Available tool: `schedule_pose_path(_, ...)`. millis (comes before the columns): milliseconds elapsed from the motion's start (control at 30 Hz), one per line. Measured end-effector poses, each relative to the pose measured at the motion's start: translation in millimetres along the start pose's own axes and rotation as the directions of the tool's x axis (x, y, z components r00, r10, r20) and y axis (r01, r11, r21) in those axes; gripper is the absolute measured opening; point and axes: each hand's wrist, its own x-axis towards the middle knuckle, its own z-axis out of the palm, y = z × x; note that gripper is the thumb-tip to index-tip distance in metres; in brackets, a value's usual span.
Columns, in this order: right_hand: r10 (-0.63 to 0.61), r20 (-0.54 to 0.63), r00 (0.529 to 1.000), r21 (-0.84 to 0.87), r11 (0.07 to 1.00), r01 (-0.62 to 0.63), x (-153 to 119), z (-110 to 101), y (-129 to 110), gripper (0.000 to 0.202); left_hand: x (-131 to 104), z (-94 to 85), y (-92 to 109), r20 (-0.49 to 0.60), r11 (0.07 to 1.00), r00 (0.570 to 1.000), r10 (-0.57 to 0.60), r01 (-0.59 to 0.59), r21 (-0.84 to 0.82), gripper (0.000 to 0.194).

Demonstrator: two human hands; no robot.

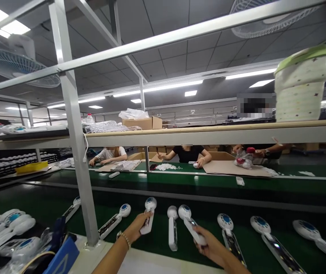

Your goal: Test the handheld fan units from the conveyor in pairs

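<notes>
The left grip (137,227) is clasped on a white device (150,204) at lower centre, head upward; the right grip (208,241) holds a second device (190,221) by its handle, long axis slanting up-left. Between them, a third device (172,230) lies on the green surface (134,255).

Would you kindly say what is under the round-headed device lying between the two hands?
Green conveyor belt shows around the round-headed device; the patch directly beneath is covered.

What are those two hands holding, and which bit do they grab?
The left hand holds a white round-headed gadget by its handle; the right hand holds a second gadget near the lower end of its handle.
</notes>
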Motion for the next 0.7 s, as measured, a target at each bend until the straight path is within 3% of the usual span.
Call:
schedule_pose_path(167,-0.157,0.25,0.955,0.336,0.939,0.066,-63.7,-18.4,13.3,0.039,-56.6,62.1,-3.2,0.299,0.968,0.954,-0.006,0.081,-0.239,0.052)
schedule_pose_path(267,-0.176,0.147,0.973,0.344,0.932,0.116,-91.7,-24.3,17.5,0.048,-87.0,105.5,-26.2,0.404,0.943,0.913,-0.061,0.185,-0.276,0.051)
schedule_pose_path(400,0.03,-0.056,0.998,0.36,0.933,-0.007,-112.1,-39.8,26.7,0.039,-110.6,148.4,-66.1,0.459,0.915,0.875,-0.154,0.302,-0.268,0.045)
schedule_pose_path(467,0.084,-0.056,0.995,0.459,0.887,-0.049,-120.0,-49.9,35.2,0.028,-115.8,159.1,-80.3,0.454,0.902,0.88,-0.137,0.3,-0.309,0.045)
schedule_pose_path(533,0.042,-0.023,0.999,0.574,0.819,-0.021,-127.6,-57.6,43.7,0.021,-118.8,162.9,-87.5,0.456,0.895,0.885,-0.095,0.277,-0.35,0.047)
schedule_pose_path(600,-0.026,-0.003,1.0,0.636,0.772,0.023,-133.1,-60.8,49.5,0.023,-121.3,161.6,-88.7,0.472,0.894,0.88,-0.055,0.254,-0.369,0.049)
schedule_pose_path(700,-0.082,-0.019,0.996,0.623,0.779,0.076,-134.2,-59.5,52.0,0.028,-124.7,157.0,-85.5,0.509,0.901,0.861,-0.02,0.236,-0.364,0.047)
